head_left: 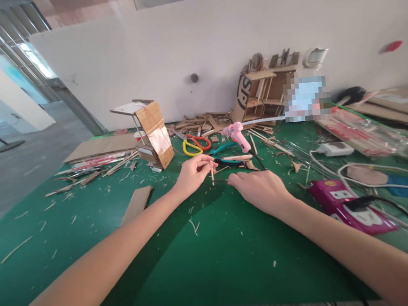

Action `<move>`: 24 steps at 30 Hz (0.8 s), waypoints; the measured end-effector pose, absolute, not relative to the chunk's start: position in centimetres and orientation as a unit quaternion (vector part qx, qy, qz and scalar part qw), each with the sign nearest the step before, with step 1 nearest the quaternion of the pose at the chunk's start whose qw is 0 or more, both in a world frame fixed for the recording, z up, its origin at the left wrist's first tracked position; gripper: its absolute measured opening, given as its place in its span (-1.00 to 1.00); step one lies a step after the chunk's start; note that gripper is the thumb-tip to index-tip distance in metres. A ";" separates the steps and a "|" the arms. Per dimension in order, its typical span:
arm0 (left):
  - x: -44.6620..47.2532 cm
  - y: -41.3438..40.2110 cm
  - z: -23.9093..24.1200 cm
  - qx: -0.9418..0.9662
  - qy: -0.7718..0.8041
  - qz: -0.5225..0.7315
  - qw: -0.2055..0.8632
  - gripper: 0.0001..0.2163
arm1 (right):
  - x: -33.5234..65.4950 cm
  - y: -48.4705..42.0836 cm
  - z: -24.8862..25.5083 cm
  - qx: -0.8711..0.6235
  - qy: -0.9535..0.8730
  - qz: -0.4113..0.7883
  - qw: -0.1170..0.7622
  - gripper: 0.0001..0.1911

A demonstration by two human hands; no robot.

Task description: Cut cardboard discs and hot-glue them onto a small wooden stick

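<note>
Over the green tabletop (213, 265), my left hand (193, 175) pinches a short wooden stick (212, 177), which hangs down upright from the fingertips. My right hand (259, 191) is closed, knuckles up, around a thin dark rod (221, 180). Its tip points left and appears to meet the lower part of the stick; the rest of the rod is hidden in the fist. Just beyond the hands lie teal-handled pliers (225, 147), orange-handled scissors (203, 141) and yellow-handled scissors (192, 147). A pink glue gun (240, 137) stands behind my right hand.
A cardboard structure (155, 133) stands at back left, a cardboard shelf (261, 92) at back right. Cardboard scraps (201, 122) line the wall. A magenta power strip (349, 207) with cables sits beside my right forearm. A cardboard strip (137, 204) lies by my left forearm.
</note>
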State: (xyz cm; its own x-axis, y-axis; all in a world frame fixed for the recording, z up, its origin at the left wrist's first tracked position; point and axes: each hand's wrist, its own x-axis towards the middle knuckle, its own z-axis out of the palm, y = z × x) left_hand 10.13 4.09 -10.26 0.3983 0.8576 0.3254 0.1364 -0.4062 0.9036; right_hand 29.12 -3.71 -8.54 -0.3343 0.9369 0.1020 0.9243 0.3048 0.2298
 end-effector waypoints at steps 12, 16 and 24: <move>10.1 4.7 -10.6 0.705 0.344 0.445 0.432 -0.82 | 29.0 -2.7 -8.5 0.534 0.817 0.216 -0.026 -0.77; 10.1 5.0 -10.8 0.695 0.340 0.454 0.441 -0.82 | 28.5 -2.1 -8.8 0.526 0.819 0.224 -0.045 -0.78; 10.0 5.2 -11.0 0.681 0.341 0.463 0.453 -0.80 | 27.7 -1.6 -9.0 0.568 0.799 0.192 -0.035 -0.62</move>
